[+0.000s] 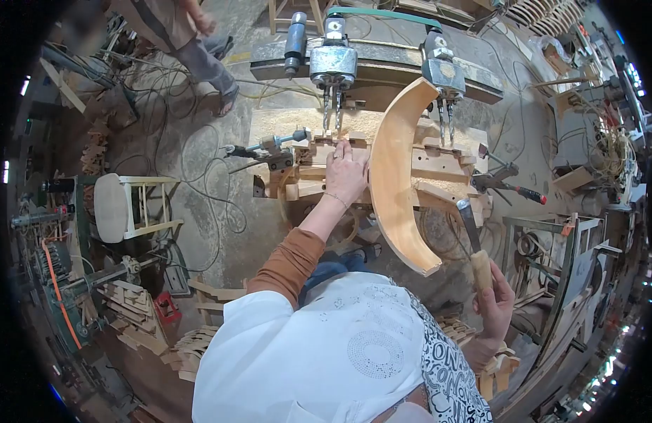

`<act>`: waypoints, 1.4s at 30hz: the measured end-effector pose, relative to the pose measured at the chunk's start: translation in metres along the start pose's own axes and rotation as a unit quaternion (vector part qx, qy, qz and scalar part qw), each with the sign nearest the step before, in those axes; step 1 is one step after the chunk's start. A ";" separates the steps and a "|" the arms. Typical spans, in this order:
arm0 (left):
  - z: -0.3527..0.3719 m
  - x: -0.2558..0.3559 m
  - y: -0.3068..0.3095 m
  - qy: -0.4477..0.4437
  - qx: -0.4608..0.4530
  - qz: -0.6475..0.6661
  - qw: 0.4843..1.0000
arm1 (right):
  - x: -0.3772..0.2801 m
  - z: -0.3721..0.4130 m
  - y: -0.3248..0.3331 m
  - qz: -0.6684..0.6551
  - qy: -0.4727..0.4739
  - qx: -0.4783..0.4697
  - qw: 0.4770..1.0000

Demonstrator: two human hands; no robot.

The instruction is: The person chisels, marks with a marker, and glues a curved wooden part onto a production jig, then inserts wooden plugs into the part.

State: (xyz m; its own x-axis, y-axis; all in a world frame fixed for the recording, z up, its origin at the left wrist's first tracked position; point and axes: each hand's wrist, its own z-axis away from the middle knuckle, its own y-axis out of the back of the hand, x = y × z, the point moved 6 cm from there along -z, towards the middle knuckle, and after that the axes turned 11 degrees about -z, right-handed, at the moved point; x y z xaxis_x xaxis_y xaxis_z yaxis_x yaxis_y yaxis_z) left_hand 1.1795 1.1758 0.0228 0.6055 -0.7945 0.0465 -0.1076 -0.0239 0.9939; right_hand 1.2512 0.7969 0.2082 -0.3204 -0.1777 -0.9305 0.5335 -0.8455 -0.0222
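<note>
My left hand (346, 174) reaches forward with its fingers stretched out, fingertips right at the wooden jig (435, 163) below the left pair of drill bits (332, 106). Beside it, a large curved wooden piece (393, 169) slants across the jig's middle, its near end jutting toward my body. My right hand (496, 299) is closed around the wooden handle of a chisel (470, 227), its flat metal blade pointing forward, right of the curved piece. Sawdust lies around the jig. A second drill head (443, 70) carries another pair of bits on the right.
A clamp (273, 144) sits left of the jig, and another clamp (509, 185) on its right. A person's leg (205, 67) shows at upper left. A wooden chair (113, 208) stands at left. Cables (217, 187) trail over the floor. Stacked wooden parts (132, 310) lie lower left.
</note>
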 end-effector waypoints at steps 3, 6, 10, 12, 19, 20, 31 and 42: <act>0.005 -0.003 0.000 -0.050 -0.046 0.104 0.992 | -0.003 -0.008 -0.021 0.008 -0.004 -0.027 1.000; 0.012 0.002 0.005 -0.094 -0.035 0.134 0.986 | -0.008 -0.033 -0.054 0.029 -0.013 -0.043 0.999; 0.035 -0.011 0.035 -0.105 0.003 0.150 0.983 | -0.003 -0.087 -0.120 0.049 -0.046 -0.087 0.994; 0.049 -0.031 0.051 -0.094 0.001 0.182 0.979 | 0.014 -0.115 -0.145 0.057 -0.069 -0.093 0.992; 0.084 -0.126 0.094 -0.066 -0.033 0.284 0.956 | 0.070 -0.160 -0.195 0.114 -0.136 -0.155 0.972; 0.088 -0.138 0.092 -0.072 -0.020 0.302 0.950 | 0.073 -0.164 -0.196 0.116 -0.144 -0.142 0.972; 0.102 -0.201 0.089 0.040 -0.143 0.630 0.763 | 0.081 -0.152 -0.240 0.078 -0.193 -0.100 0.973; 0.140 -0.193 0.122 -0.005 -0.194 0.763 0.617 | 0.052 -0.047 -0.298 -0.219 -0.071 -0.102 0.968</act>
State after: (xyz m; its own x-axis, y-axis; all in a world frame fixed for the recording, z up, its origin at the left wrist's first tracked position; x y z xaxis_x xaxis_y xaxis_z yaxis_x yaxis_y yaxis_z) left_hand 0.9389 1.2413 0.1209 0.0275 0.2833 0.9586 -0.3489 0.9014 -0.2564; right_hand 1.1124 1.0633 0.1494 -0.6474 0.0946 -0.7563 0.4619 -0.7406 -0.4880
